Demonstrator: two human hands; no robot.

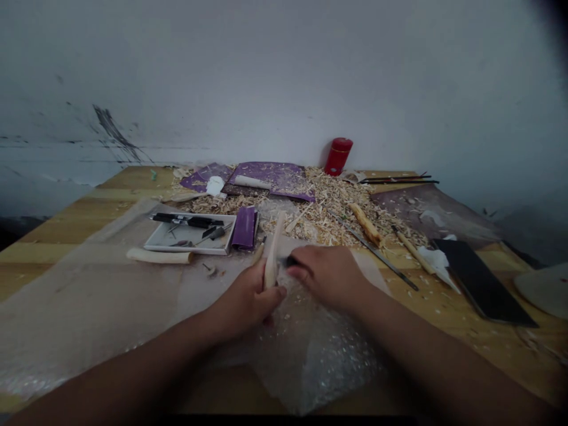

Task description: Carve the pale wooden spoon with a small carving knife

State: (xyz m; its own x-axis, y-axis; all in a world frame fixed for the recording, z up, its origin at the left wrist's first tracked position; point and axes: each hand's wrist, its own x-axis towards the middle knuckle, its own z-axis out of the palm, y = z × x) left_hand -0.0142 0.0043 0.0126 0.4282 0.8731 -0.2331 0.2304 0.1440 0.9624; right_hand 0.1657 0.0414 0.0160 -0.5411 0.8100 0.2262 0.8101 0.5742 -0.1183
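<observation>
My left hand is wrapped round a pale, peeled wooden stick, its long end pointing up and away from me. Close on the stick's right side, my right hand is closed round a small dark-handled knife. The knife's short blade is blurred and reaches toward the stick; I cannot tell whether it touches. Both hands are above a sheet of bubble wrap. Left of the hands lies a second pale wooden piece.
A white tray holds black-handled tools, with a purple pouch beside it. Wood shavings are heaped toward the wall, near a red canister. Rightward lie a long file, a bark-covered stick and a black slab.
</observation>
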